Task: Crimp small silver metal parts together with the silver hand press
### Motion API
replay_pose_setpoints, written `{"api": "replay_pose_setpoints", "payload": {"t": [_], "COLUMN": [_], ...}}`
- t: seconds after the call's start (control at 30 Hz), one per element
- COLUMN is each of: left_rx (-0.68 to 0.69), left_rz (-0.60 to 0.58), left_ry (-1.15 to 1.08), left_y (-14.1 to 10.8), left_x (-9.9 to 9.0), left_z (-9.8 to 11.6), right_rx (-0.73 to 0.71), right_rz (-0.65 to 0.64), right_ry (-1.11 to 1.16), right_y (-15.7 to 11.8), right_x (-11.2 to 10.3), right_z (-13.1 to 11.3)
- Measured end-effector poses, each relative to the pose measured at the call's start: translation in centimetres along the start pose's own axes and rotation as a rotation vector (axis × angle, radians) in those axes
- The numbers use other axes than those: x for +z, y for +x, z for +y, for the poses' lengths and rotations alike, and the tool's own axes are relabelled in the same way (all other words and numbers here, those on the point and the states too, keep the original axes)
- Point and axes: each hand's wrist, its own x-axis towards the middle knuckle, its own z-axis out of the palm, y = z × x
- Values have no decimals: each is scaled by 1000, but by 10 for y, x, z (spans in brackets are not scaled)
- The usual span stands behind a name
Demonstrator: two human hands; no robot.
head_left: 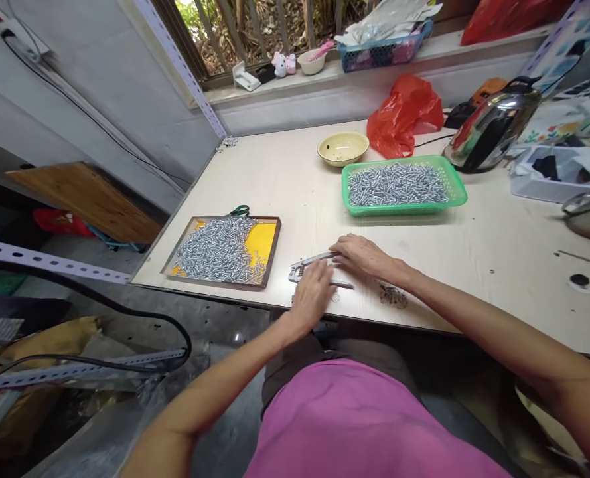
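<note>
On the pale table, near its front edge, lies a metal hand tool [298, 271] with two long handles spread apart. My left hand [315, 291] is over the lower handle, its fingers curled down around it. Against the end of the upper handle are the bent fingers of my right hand [358, 253]. A small pile of tiny metal pieces [393, 297] lies under my right forearm. To the left, a shallow tray [273, 252] with a yellow bottom holds a heap of small silver parts [215, 249].
A green basket [404, 211] full of similar silver parts stands behind my right hand. Beyond it are a cream bowl [343, 149] and a red plastic bag [404, 113]. A metal kettle [496, 126] stands at the back right. Green-handled scissors [240, 210] lie behind the tray.
</note>
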Motion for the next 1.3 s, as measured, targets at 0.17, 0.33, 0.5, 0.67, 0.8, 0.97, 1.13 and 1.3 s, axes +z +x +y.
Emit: {"api": "replay_pose_setpoints", "payload": {"t": [0.17,0.33,0.5,0.67,0.8,0.97,1.13,1.3], "left_rx": [63,56,49,-34,-10,-18,8,-8], "left_rz": [-5,7,-14,-52,-46,-20,-8,-15], "left_ry": [-163,-213,-275,-293,-279,-227,-236,-255], "left_y": [-9,-10,-12,-17,-21,-23,-21,-19], "left_x": [21,21,28,33,37,41,39,43], "left_z": [25,27,24,24,23,21,24,23], "right_rx": [37,59,-308,-600,-661,-591,-544,-518], "right_rz": [72,80,6,-95,-71,-51,-122,-184], "right_ry": [-113,-194,-122,-210,-245,-118,-160,-209], "right_y": [11,26,34,47,56,57,53,50], "right_x": [7,-3,-6,8,17,19,13,17], "right_z": [13,11,-45,-82,-86,-95,-96,-98]}}
